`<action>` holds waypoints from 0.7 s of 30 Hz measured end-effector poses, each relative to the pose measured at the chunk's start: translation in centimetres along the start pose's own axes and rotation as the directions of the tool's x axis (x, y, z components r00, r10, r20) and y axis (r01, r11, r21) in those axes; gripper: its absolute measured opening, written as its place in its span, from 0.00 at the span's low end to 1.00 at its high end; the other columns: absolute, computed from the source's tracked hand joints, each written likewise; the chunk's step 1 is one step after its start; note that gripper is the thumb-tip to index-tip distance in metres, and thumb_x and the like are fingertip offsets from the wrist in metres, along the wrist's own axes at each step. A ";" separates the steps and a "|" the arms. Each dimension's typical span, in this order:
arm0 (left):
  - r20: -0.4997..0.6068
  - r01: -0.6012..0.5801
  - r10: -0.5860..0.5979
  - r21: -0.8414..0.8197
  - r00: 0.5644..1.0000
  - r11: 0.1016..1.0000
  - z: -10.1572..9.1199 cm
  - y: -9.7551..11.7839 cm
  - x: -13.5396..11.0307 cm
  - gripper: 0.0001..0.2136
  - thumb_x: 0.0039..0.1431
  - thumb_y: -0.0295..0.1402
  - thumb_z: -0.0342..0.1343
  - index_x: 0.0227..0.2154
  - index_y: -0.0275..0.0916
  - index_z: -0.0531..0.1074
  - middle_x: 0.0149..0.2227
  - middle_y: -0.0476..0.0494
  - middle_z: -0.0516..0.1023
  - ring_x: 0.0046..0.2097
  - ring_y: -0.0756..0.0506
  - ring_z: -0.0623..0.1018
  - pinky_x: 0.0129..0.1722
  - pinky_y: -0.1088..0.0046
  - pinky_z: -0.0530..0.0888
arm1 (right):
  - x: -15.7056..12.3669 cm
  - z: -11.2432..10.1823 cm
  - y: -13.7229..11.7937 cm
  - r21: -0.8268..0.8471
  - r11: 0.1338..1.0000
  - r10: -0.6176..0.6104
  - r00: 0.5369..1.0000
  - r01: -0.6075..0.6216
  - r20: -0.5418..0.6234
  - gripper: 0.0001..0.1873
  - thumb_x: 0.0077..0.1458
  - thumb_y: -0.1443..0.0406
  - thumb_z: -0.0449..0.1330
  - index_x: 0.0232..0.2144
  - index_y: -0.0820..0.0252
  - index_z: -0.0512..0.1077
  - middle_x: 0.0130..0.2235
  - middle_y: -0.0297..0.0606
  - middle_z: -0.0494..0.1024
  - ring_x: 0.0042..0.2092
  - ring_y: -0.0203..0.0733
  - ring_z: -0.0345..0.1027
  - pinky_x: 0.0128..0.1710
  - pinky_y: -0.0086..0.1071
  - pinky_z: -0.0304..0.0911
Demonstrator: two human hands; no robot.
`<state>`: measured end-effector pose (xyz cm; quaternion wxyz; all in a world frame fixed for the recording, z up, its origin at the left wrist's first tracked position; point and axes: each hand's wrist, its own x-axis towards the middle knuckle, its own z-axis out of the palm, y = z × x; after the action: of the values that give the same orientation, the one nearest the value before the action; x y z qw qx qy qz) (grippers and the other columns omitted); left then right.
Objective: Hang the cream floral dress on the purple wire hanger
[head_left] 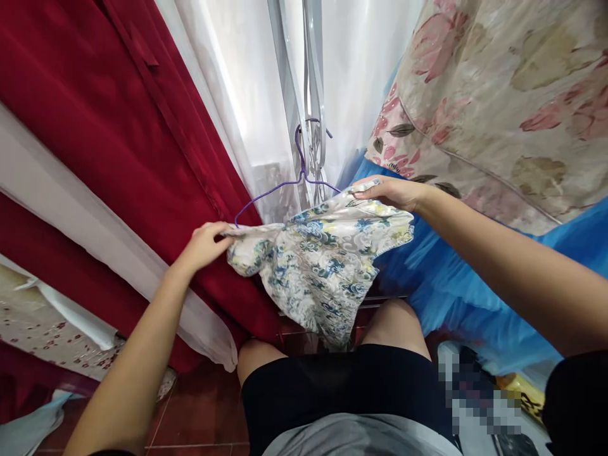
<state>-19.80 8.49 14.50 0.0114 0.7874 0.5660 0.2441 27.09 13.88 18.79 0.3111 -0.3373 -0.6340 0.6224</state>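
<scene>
A white garment [323, 253] with a blue and yellow floral print is stretched between my two hands. Its upper edge covers the lower part of a purple wire hanger [303, 166], whose hook points up in front of the grey metal strips. My left hand [206, 247] grips the garment's left upper corner, beside the hanger's left shoulder. My right hand [389, 192] pinches the upper edge at the right, past the point where the hanger's right arm goes behind the cloth. The body of the garment hangs down in folds above my knees.
Red curtains [118, 126] hang at the left, white sheer cloth [228, 76] behind the hanger. A floral fabric [522, 82] hangs over blue tulle [451, 278] at the right. Grey metal strips [311, 76] hang in the centre. Below lies a red tiled floor [199, 405]; bagged items rest lower right.
</scene>
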 end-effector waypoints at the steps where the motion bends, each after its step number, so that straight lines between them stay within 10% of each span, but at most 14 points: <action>1: -0.037 0.001 -0.001 -0.001 0.999 1.000 -0.7 0.3 1.4 0.10 0.57 0.39 0.55 0.34 0.40 0.77 0.40 0.42 0.81 0.43 0.40 0.75 0.49 0.64 0.69 | 0.0 0.1 0.1 0.025 1.000 0.012 1.000 -0.012 0.000 0.14 0.43 0.61 0.74 0.34 0.58 0.82 0.34 0.40 0.85 0.35 0.47 0.79 0.34 0.39 0.76; 7: -0.154 0.007 -0.079 -0.424 0.985 0.906 -1.2 6.0 7.4 0.11 0.56 0.31 0.50 0.40 0.38 0.72 0.41 0.43 0.79 0.42 0.43 0.75 0.46 0.68 0.72 | -0.4 0.3 0.8 0.137 0.979 0.157 0.987 -0.151 -0.030 0.16 0.48 0.58 0.72 0.37 0.62 0.82 0.37 0.45 0.85 0.37 0.51 0.80 0.37 0.44 0.77; 13: -0.377 -0.091 -0.117 -0.491 0.919 0.866 0.8 8.4 5.8 0.08 0.53 0.29 0.57 0.36 0.39 0.68 0.38 0.46 0.76 0.38 0.48 0.74 0.39 0.74 0.71 | -4.1 0.8 4.4 0.048 0.998 -0.029 0.977 0.039 -0.210 0.23 0.51 0.48 0.71 0.42 0.57 0.80 0.40 0.41 0.85 0.38 0.48 0.80 0.37 0.38 0.76; 17: -0.435 -0.135 -0.094 -0.465 0.895 0.875 0.7 8.7 3.6 0.12 0.64 0.41 0.53 0.30 0.38 0.69 0.30 0.48 0.70 0.33 0.48 0.70 0.35 0.74 0.68 | -7.4 2.2 7.8 -0.014 0.973 -0.205 0.842 0.229 -0.499 0.24 0.49 0.44 0.71 0.34 0.57 0.78 0.32 0.39 0.83 0.35 0.48 0.78 0.34 0.37 0.73; 21: -0.367 -0.183 0.004 -0.454 0.930 0.872 -1.0 11.0 3.3 0.17 0.64 0.48 0.55 0.32 0.38 0.72 0.31 0.46 0.72 0.34 0.47 0.70 0.34 0.73 0.67 | -7.9 3.0 5.5 -0.047 0.934 -0.298 0.699 0.354 -0.650 0.19 0.52 0.46 0.68 0.34 0.54 0.75 0.32 0.40 0.83 0.38 0.52 0.78 0.35 0.39 0.72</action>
<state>-9.70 7.22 19.82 0.0921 0.7296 0.4408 0.5146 29.49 5.69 13.43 0.6292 -0.4006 -0.5108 0.4273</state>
